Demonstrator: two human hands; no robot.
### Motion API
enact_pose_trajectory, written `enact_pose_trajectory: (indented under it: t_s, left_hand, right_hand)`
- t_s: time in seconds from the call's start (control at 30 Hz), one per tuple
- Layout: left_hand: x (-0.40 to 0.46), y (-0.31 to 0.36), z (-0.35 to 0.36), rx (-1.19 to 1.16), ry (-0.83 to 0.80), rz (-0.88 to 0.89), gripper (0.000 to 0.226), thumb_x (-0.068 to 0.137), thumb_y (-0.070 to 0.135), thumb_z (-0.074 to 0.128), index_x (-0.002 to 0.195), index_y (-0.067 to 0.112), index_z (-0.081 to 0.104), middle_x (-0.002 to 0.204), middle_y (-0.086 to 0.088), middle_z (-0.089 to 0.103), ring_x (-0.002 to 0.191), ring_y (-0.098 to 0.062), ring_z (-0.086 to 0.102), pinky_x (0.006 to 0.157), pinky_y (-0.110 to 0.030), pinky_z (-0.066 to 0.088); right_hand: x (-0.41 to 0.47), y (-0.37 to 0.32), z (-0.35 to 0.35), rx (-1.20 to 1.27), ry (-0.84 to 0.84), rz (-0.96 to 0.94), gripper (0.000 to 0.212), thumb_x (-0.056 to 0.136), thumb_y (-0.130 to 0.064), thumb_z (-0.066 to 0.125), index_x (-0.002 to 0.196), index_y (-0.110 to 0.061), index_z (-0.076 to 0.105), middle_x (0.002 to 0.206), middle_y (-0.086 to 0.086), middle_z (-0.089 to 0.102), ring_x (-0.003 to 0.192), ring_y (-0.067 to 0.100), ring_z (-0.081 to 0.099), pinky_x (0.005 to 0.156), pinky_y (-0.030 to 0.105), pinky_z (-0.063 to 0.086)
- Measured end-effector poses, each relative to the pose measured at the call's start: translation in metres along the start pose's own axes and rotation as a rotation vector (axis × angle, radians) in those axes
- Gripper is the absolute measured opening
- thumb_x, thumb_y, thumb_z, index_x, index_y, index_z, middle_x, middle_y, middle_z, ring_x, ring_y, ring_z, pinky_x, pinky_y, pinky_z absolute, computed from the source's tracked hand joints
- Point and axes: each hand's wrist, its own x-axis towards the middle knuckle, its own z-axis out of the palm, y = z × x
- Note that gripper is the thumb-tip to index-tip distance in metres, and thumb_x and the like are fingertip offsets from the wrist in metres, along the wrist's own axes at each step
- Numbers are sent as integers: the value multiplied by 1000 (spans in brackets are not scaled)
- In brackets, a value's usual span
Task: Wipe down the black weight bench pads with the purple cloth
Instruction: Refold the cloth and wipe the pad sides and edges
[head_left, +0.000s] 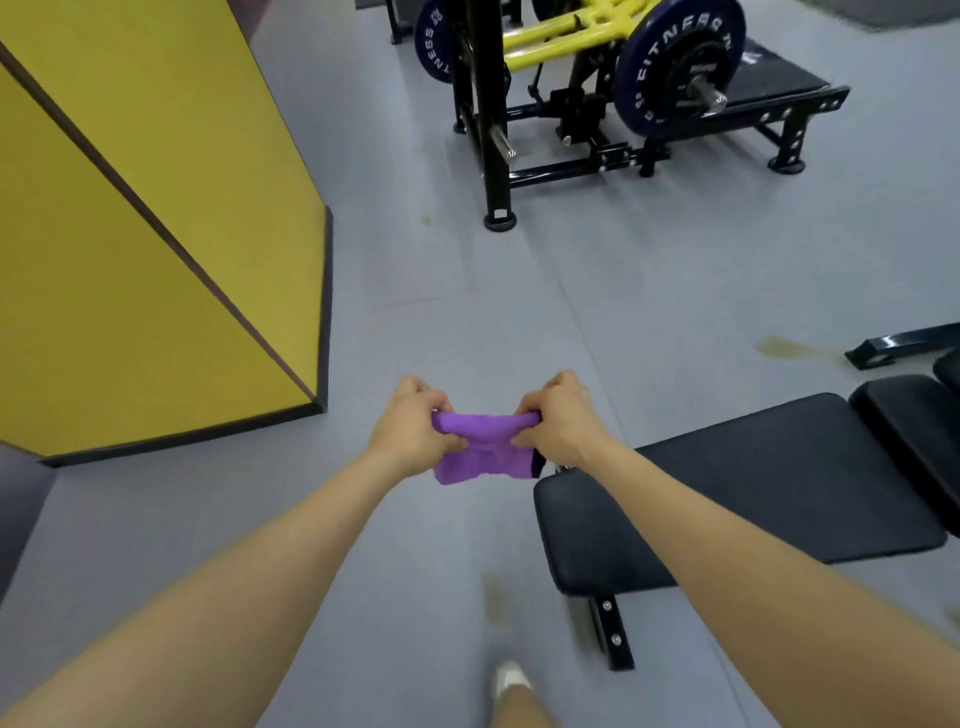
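A yellow wall panel (156, 249) rises left; a plate-loaded machine (597, 93) stands on grey floor (649, 270)

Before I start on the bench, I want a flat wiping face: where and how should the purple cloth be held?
The purple cloth hangs bunched between the left hand and right hand, gripped along its top edge. Probably best to take the loose lower edge from below, fold it flat, then grip the folded pad from above over the bench pad.

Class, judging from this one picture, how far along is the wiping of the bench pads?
Nothing looks wiped yet. In hand: the left hand and right hand grip the purple cloth in the air, beside the black bench pad, not touching it. Left: wiping every pad.
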Motion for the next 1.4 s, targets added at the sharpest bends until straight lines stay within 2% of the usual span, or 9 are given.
enact_pose_trajectory:
  t_s: [0.1,0.17,0.33,0.47,0.73,1.0,1.17,1.3,1.4]
  left_hand:
    - [40,6,-2,-235,-142,-12,24,74,11,74,72,14,50,85,-4,55,71,-18,51,58,-24,38]
    - [74,16,-2,-358,-210,-33,25,78,7,69,73,13,45,72,-4,54,62,-17,48,51,-20,38]
    - [181,36,3,-582,-222,-157,26,84,4,61,74,15,39,70,-5,47,63,-20,47,59,-32,40]
    - [257,67,5,-716,-289,-215,21,89,3,54,79,14,40,78,-7,50,67,-20,54,61,-32,46]
    - [377,133,5,-848,-546,-273,19,89,2,49,76,13,41,75,-7,54,67,-20,57,62,-30,47]
    - [474,189,15,-748,-916,-113,12,92,9,47,81,14,49,80,-5,56,71,-18,55,70,-29,43]
    - [511,235,23,-404,-1070,266,15,92,8,54,79,14,49,77,-4,55,67,-16,52,56,-19,43]
    - [528,274,64,-105,-1051,558,21,84,20,68,100,22,55,119,-5,42,104,-17,46,86,-25,38]
    - [524,305,104,48,-1071,673,26,86,23,66,107,17,54,125,-10,44,106,-19,48,88,-26,39]
  right_hand:
    - [35,10,-12,254,14,99,10,79,-6,65,74,-13,60,73,3,52,71,18,51,53,15,39]
    - [66,19,-12,382,94,162,7,82,-5,62,81,-10,58,74,4,56,70,18,52,50,15,37]
    - [163,29,-26,407,330,291,38,82,-11,65,117,-8,51,118,14,51,99,28,57,81,33,48]
    - [217,32,-55,426,351,314,39,86,-19,63,120,-9,48,122,10,50,107,27,55,93,39,45]
    - [295,51,-121,870,200,372,45,91,-44,54,122,-11,55,120,5,62,110,20,59,100,37,46]
    - [345,65,-168,1088,460,523,48,80,-24,73,120,-14,47,117,10,61,104,25,63,93,37,51]
    - [352,66,-185,1096,740,668,45,80,-16,73,119,-7,51,106,12,62,92,26,63,86,38,53]
    - [334,97,-195,1058,880,799,37,79,-13,73,111,-10,54,101,9,61,91,27,61,84,39,52]
    - [320,139,-197,1060,990,943,42,78,-16,74,114,-10,54,110,11,63,100,30,62,89,43,50]
